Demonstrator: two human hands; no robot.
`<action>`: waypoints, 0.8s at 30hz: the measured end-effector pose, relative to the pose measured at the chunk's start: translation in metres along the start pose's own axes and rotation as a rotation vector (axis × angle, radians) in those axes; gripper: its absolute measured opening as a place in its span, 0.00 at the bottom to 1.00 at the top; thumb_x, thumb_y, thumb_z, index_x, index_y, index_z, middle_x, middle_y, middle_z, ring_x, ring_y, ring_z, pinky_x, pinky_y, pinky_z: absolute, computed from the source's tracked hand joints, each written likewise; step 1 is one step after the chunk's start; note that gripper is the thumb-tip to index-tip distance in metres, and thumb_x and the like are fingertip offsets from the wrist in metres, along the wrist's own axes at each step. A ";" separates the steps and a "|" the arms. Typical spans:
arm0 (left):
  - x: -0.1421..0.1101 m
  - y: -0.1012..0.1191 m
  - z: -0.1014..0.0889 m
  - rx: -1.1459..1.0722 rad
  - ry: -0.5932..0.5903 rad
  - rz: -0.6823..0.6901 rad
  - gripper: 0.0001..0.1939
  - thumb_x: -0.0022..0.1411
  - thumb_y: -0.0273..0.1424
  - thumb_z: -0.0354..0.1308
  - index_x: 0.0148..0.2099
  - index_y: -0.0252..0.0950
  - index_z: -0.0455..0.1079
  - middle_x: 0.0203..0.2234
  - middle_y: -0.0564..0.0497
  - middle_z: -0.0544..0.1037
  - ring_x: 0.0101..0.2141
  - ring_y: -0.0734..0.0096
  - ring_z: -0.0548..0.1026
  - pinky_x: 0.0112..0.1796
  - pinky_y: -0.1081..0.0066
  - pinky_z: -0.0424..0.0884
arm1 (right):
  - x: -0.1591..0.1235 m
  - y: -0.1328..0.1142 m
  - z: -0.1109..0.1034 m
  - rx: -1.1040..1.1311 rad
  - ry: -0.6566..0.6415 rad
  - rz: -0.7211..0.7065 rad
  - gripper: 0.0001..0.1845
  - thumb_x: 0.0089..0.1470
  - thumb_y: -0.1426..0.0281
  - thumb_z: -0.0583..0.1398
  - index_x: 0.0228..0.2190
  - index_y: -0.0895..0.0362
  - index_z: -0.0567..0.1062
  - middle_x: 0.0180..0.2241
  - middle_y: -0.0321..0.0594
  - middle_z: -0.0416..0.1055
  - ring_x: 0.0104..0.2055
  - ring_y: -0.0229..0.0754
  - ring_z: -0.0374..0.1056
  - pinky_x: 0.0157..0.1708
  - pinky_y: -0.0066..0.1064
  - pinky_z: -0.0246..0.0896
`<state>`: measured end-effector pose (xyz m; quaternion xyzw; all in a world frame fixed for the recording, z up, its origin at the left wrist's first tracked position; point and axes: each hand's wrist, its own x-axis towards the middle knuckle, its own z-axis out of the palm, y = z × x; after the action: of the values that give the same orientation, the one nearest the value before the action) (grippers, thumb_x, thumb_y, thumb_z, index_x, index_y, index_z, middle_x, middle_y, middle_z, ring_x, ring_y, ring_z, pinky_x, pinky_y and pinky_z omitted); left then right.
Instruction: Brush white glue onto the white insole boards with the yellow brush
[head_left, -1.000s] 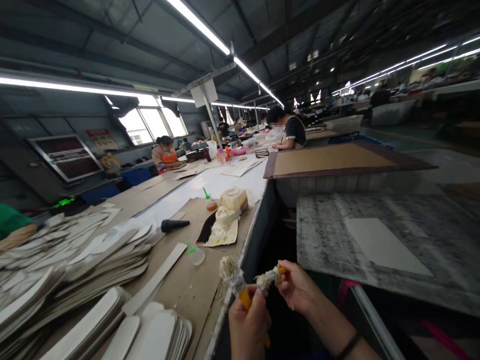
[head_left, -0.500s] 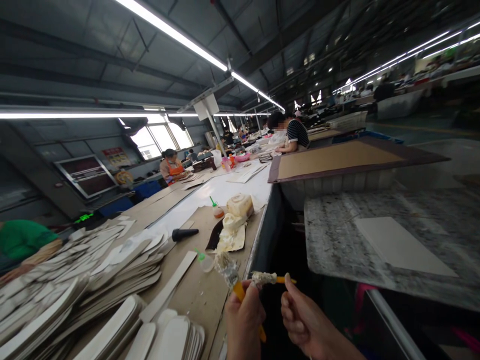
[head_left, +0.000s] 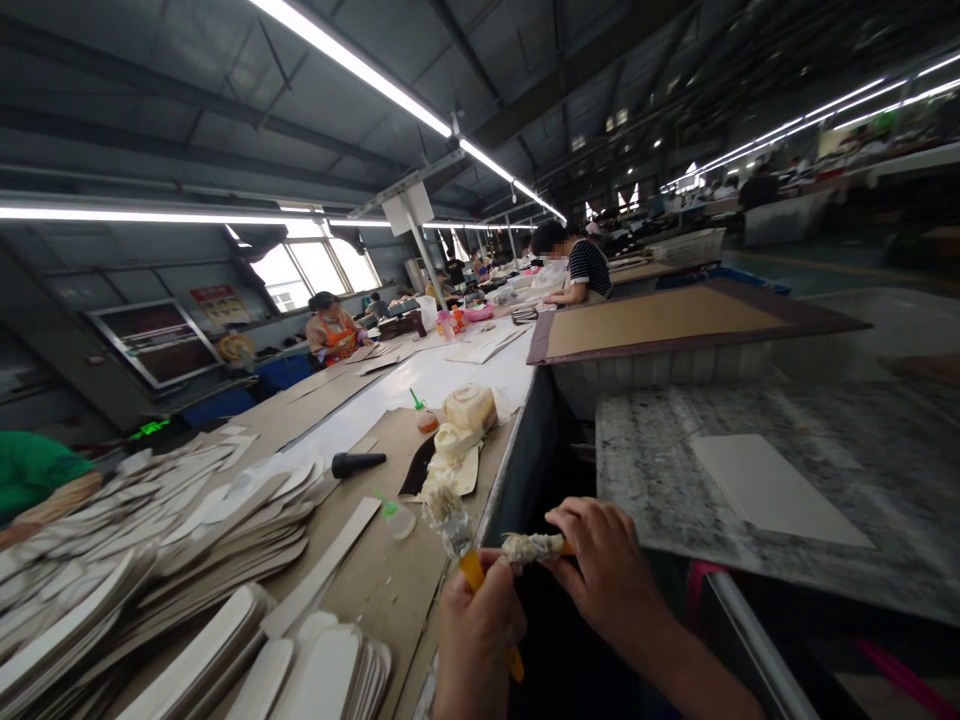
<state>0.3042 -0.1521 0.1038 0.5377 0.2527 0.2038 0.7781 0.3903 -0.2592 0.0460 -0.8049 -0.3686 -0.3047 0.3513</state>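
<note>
My left hand (head_left: 480, 635) is closed around the yellow handle of a paintbrush (head_left: 450, 525), its pale, caked bristles pointing up. A second, smaller tool, a yellow-handled brush (head_left: 531, 547) with a thickly crusted head, lies level between my hands. Its left end meets my left thumb and fingertips. My right hand (head_left: 600, 565) grips that smaller brush by its handle, which the fingers mostly cover. Beyond the brushes, a cream-coloured glue-like mass (head_left: 454, 447) and a crusted container (head_left: 471, 408) sit at the table's edge.
Stacks of pale cut strips (head_left: 330, 670) cover the near left of the table. Small bottles (head_left: 396, 518) and a black tapered object (head_left: 358, 464) stand or lie nearby. At right is a stained board (head_left: 652, 480) with a pale sheet. A green-sleeved person (head_left: 45, 480) is at left; others work farther off.
My right hand has turned and its fingers now curl over the smaller brush's handle, where before the thumb pointed up at its end. The view has shifted slightly.
</note>
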 end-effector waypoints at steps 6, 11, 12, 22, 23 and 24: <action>-0.003 0.002 0.006 -0.096 -0.012 -0.004 0.12 0.42 0.34 0.61 0.22 0.34 0.61 0.07 0.63 0.56 0.10 0.87 0.51 0.15 0.82 0.47 | -0.010 -0.020 0.006 0.607 -0.447 0.358 0.16 0.60 0.60 0.42 0.28 0.54 0.62 0.23 0.34 0.67 0.24 0.37 0.64 0.24 0.26 0.55; 0.004 -0.009 0.006 -0.140 0.068 -0.008 0.12 0.41 0.34 0.62 0.22 0.34 0.63 0.06 0.64 0.53 0.09 0.88 0.50 0.13 0.82 0.46 | -0.014 -0.037 0.015 0.716 -0.404 0.543 0.19 0.58 0.56 0.43 0.28 0.55 0.63 0.25 0.38 0.69 0.28 0.40 0.67 0.27 0.27 0.58; 0.005 -0.012 0.006 -0.148 0.086 -0.016 0.12 0.41 0.34 0.62 0.22 0.33 0.63 0.05 0.65 0.53 0.09 0.88 0.50 0.13 0.82 0.46 | -0.014 -0.038 0.018 0.716 -0.405 0.561 0.19 0.58 0.55 0.43 0.28 0.54 0.63 0.25 0.38 0.69 0.27 0.40 0.68 0.27 0.27 0.58; 0.011 -0.054 -0.008 -0.085 0.193 -0.027 0.20 0.38 0.44 0.64 0.22 0.34 0.62 0.05 0.65 0.52 0.08 0.88 0.50 0.12 0.83 0.46 | -0.024 -0.017 0.048 0.409 -0.336 0.611 0.15 0.56 0.58 0.45 0.27 0.53 0.64 0.23 0.40 0.70 0.25 0.44 0.69 0.25 0.29 0.57; 0.012 -0.055 -0.010 -0.093 0.220 -0.027 0.22 0.38 0.46 0.65 0.23 0.34 0.63 0.05 0.65 0.52 0.08 0.87 0.50 0.12 0.83 0.47 | -0.027 -0.017 0.046 0.417 -0.343 0.559 0.16 0.57 0.58 0.45 0.27 0.53 0.64 0.23 0.40 0.70 0.25 0.43 0.69 0.25 0.28 0.57; 0.013 -0.054 -0.011 -0.095 0.246 -0.011 0.23 0.37 0.46 0.65 0.26 0.33 0.64 0.06 0.66 0.52 0.09 0.87 0.51 0.12 0.83 0.47 | -0.029 -0.018 0.043 0.443 -0.351 0.510 0.16 0.58 0.58 0.44 0.28 0.53 0.64 0.24 0.39 0.71 0.26 0.42 0.69 0.25 0.28 0.58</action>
<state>0.3100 -0.1543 0.0472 0.4698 0.3392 0.2754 0.7670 0.3696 -0.2277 0.0064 -0.8152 -0.2681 0.0220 0.5130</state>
